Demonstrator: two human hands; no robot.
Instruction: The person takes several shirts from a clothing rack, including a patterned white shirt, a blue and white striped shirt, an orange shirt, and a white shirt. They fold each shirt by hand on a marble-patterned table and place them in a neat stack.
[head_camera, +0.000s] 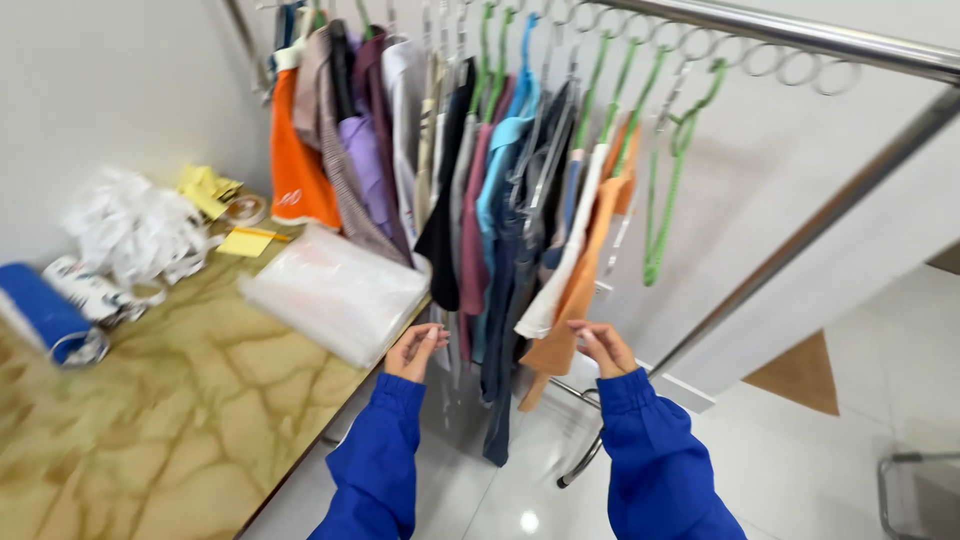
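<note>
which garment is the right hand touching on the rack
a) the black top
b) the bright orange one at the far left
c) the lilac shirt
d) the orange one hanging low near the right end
d: the right hand rests against the hem of the orange garment, which hangs low at the right end of the clothes on the rack.

- A marbled yellow bench (190, 420) stands at the left.
- A flat clear plastic bag (335, 290) lies at its right edge.
- A blue roll (40, 312) lies at the left edge.
- Crumpled white plastic (135, 230) sits near the far edge, by the wall.
- Yellow paper notes (245, 241) and a tape roll (244, 209) lie at the far corner.
</note>
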